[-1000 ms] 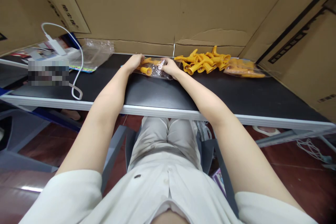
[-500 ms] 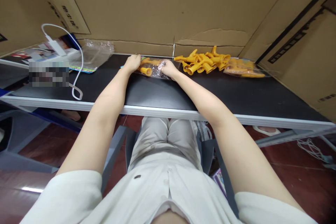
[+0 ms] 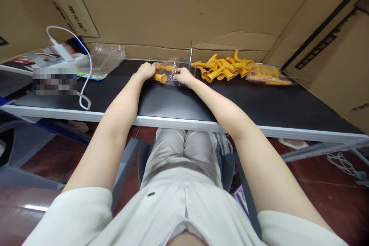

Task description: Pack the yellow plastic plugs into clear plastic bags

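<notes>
Gripping one clear bag (image 3: 172, 80) with curled left hand (image 3: 146, 70) and pinched right hand (image 3: 185, 76); lying between both near the desk's (image 3: 259, 107) far edge, containing at least two yellow trumpet-shaped pieces (image 3: 160, 78); neighbouring one uncountable heap (image 3: 224, 68), one filled bag (image 3: 266, 75).

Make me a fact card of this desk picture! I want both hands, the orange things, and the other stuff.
Left hand: at the left end of a clear bag
Right hand: fingers pinching the bag's film
Inside that bag: orange pieces
Beside the right hand: a loose pile of orange pieces
Far right: a filled bag of orange pieces
Left side: a flat clear bag and a white cable
Desk top: black
Behind: cardboard
</notes>
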{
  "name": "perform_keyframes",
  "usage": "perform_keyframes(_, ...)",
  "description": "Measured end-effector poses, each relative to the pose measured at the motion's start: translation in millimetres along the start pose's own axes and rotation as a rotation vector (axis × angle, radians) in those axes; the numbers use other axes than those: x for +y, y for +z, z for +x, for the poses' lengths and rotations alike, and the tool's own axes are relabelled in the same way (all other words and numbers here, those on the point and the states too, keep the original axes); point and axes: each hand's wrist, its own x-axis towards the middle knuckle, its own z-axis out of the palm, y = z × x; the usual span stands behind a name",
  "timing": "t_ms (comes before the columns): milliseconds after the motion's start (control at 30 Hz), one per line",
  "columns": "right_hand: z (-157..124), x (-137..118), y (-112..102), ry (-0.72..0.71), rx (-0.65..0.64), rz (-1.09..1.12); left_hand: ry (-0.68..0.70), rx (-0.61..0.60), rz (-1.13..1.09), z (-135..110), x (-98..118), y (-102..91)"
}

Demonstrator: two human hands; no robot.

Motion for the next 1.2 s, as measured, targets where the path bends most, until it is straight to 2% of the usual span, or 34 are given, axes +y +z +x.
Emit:
perform_keyframes(100,-1,-1,-4,0.04,-0.033,-0.022,0.003,-0.013,0.038,2,-1,0.3)
perform_keyframes(233,9,3,-18,0.022,0.057,-0.011,-0.04,-0.003,0.049,2,-5,-0.7)
perform_keyframes(333,25,15,-38,0.068,0.127,0.058,-0.079,0.013,0.016,1,-8,-2.0)
perform_keyframes(400,36,27,-56,0.058,0.242,0.057,-0.096,0.038,-0.014,1,-10,-2.7)
perform_keyframes(467,40,39,-74,0.026,0.395,-0.042,-0.114,0.074,-0.042,0,-12,-3.4)
perform_keyframes(567,31,48,-93,-0.078,0.476,-0.287,-0.133,0.109,-0.081,-1,-13,-5.2)
perform_keyframes(633,18,44,-97,-0.028,0.423,-0.496,-0.151,0.122,-0.088,-2,-12,-6.9)
perform_keyframes(700,5,32,-96,0.121,0.334,-0.7,-0.175,0.126,-0.066,-5,-10,-8.8)
perform_keyframes(800,-9,13,-92,0.215,0.252,-0.878,-0.186,0.098,-0.005,-7,-7,-10.1)
perform_keyframes(900,-12,7,-91,0.208,0.216,-0.922,-0.129,0.092,0.031,-6,-6,-8.3)
perform_keyframes(1000,-8,13,-92,0.187,0.202,-0.938,-0.041,0.107,0.037,-5,-5,-5.3)
perform_keyframes(1200,-7,18,-92,0.169,0.187,-0.983,0.012,-0.033,0.086,-3,-7,-1.9)
